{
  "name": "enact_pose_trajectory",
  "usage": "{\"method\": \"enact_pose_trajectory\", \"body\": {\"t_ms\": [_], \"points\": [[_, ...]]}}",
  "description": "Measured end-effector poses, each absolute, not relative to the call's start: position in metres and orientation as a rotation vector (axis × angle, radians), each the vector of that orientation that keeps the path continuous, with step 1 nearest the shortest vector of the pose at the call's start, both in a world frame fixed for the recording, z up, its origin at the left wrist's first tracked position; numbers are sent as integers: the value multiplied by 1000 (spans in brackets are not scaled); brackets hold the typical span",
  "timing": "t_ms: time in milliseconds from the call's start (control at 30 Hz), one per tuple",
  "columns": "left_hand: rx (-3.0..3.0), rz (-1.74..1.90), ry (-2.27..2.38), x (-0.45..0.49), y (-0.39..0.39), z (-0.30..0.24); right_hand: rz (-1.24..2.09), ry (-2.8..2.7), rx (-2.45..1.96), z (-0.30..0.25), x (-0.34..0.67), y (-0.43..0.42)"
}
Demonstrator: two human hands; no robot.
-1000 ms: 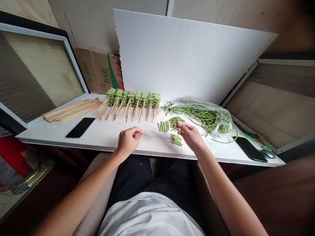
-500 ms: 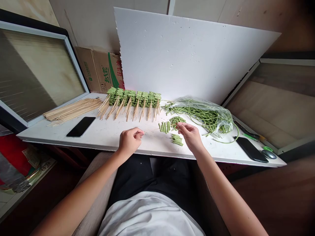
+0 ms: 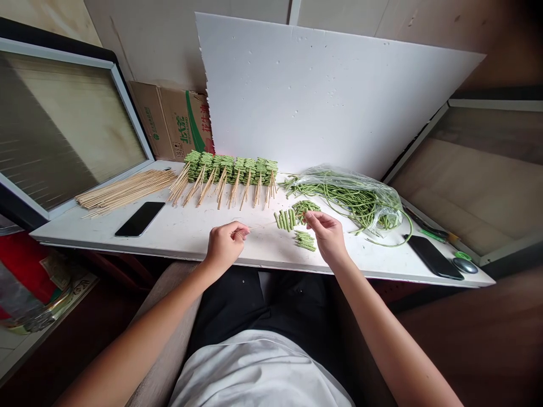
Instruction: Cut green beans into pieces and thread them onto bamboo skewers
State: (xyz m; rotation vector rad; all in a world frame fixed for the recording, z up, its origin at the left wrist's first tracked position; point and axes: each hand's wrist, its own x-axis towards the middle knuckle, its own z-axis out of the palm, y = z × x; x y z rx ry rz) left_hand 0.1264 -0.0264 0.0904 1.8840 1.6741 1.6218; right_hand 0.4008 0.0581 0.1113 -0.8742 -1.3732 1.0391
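Observation:
My left hand (image 3: 224, 244) pinches the blunt end of a thin bamboo skewer (image 3: 258, 226) that points right and carries several short green bean pieces (image 3: 285, 219). My right hand (image 3: 326, 232) is closed in a pinch at the skewer's tip, holding a small bean piece beside the threaded ones. Two small heaps of cut bean pieces (image 3: 304, 241) lie on the white table (image 3: 182, 232) right by that hand.
A row of finished bean skewers (image 3: 229, 175) lies at the back, with a bundle of bare skewers (image 3: 123, 192) to the left. A plastic bag of long green beans (image 3: 356, 198) sits right. Two phones (image 3: 139, 219) (image 3: 432, 257) lie on the table. A white foam board (image 3: 331, 96) stands behind.
My right hand has drawn slightly left toward the skewer tip and the threaded beans. My left hand has barely moved.

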Motion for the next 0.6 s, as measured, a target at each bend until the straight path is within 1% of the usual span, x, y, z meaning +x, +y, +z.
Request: {"method": "enact_pose_trajectory", "body": {"t_ms": [167,267,367,600], "points": [[1908,1617,1645,126,-26,88,1017,-1374,-873,115,399,54],[1913,1672,1660,126,-27,87,1024,-1370,-889,115,398,53],[1947,1742,1667,126,-28,87,1046,-1355,-880,113,396,53],[2020,1773,1603,131,-31,87,1103,-1323,-847,106,386,48]]}}
